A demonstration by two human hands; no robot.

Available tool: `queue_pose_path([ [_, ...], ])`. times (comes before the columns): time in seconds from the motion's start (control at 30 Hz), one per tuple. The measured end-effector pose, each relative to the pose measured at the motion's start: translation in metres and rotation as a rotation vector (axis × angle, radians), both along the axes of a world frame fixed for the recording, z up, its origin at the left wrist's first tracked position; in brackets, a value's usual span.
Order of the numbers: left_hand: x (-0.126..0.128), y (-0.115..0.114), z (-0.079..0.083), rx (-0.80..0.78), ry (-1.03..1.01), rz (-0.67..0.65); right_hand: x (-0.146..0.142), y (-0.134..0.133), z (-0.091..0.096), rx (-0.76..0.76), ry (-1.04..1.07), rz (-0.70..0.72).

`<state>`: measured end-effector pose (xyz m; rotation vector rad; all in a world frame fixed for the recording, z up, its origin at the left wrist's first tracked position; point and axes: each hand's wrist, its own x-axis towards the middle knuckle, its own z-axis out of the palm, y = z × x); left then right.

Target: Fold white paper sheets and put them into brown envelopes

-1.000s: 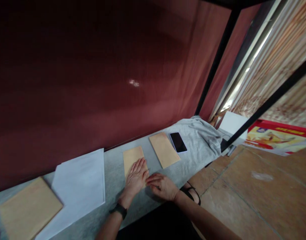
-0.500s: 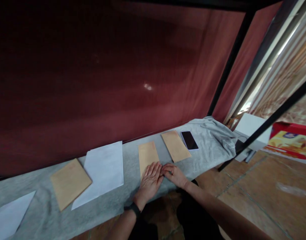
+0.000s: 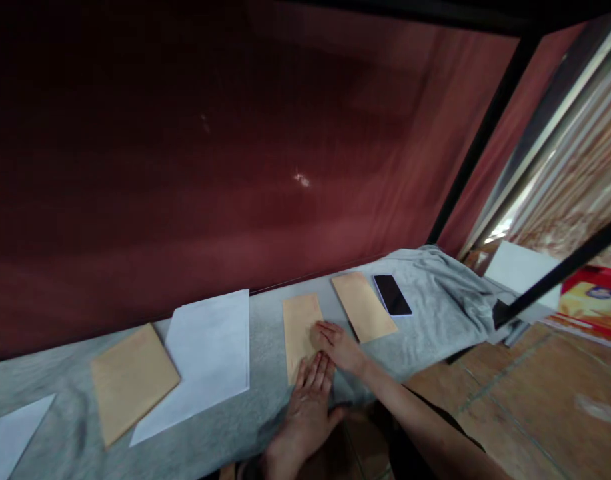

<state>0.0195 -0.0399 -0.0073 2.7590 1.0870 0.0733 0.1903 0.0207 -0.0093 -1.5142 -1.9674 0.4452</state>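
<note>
A tan paper envelope (image 3: 300, 320) lies flat on the grey cloth in front of me. My left hand (image 3: 308, 407) is open, its fingers stretched out over the envelope's near end. Just above it, my right hand (image 3: 339, 345) rests on the envelope's right side with its fingers laid across the paper, touching or nearly touching the left fingertips. Both hands cover the lower right part of the envelope. Another tan envelope (image 3: 365, 307) lies to the right, with a dark-screened phone (image 3: 392, 295) beside it.
White paper sheets (image 3: 210, 353) lie left of the hands, partly under a stack of tan envelopes (image 3: 132, 380). More white paper (image 3: 15, 433) is at the far left. A dark red panel (image 3: 235, 200) stands behind the cloth-covered surface (image 3: 265, 400). Black metal bars (image 3: 485, 133) rise at right.
My right hand has moved up and onto the envelope from its near right edge. My left hand has slid back toward me. The view has shifted slightly.
</note>
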Motion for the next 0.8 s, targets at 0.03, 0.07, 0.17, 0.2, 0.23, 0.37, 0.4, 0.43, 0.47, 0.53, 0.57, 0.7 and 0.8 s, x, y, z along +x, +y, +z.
queue_pose_path([
  [0.03, 0.001, -0.001, 0.000, -0.025, -0.002, 0.017, -0.004, 0.005, -0.004, 0.032, -0.083, -0.010],
  [0.07, 0.001, -0.002, -0.001, -0.047, -0.008, 0.023, -0.008, 0.009, -0.007, 0.059, -0.155, -0.031],
  [0.17, 0.002, -0.002, 0.001, -0.094, -0.034, 0.014, -0.014, 0.022, -0.014, 0.113, -0.288, -0.128],
  [0.2, 0.002, -0.001, 0.003, -0.105, -0.041, 0.006, -0.015, 0.026, -0.015, 0.123, -0.310, -0.153],
  [0.23, 0.001, 0.001, 0.005, -0.115, -0.046, 0.000, -0.016, 0.029, -0.015, 0.128, -0.325, -0.170],
  [0.37, -0.005, 0.010, 0.022, -0.171, -0.081, -0.020, -0.018, 0.037, -0.015, 0.124, -0.349, -0.178],
  [0.4, -0.008, 0.014, 0.026, -0.184, -0.100, -0.028, -0.018, 0.037, -0.015, 0.121, -0.345, -0.175],
  [0.43, -0.011, 0.017, 0.031, -0.192, -0.122, -0.040, -0.018, 0.036, -0.016, 0.118, -0.337, -0.170],
  [0.47, -0.013, 0.021, 0.035, -0.195, -0.144, -0.051, -0.018, 0.034, -0.016, 0.115, -0.325, -0.163],
  [0.53, -0.017, 0.028, 0.041, -0.194, -0.183, -0.065, -0.017, 0.028, -0.016, 0.107, -0.293, -0.135],
  [0.57, -0.019, 0.032, 0.043, -0.199, -0.201, -0.069, -0.016, 0.025, -0.016, 0.103, -0.274, -0.116],
  [0.7, -0.021, 0.047, 0.047, -0.264, -0.311, -0.056, -0.013, 0.013, -0.013, 0.087, -0.228, -0.049],
  [0.8, -0.023, 0.059, 0.045, -0.279, -0.391, 0.014, -0.013, 0.003, -0.008, 0.083, -0.230, -0.020],
])
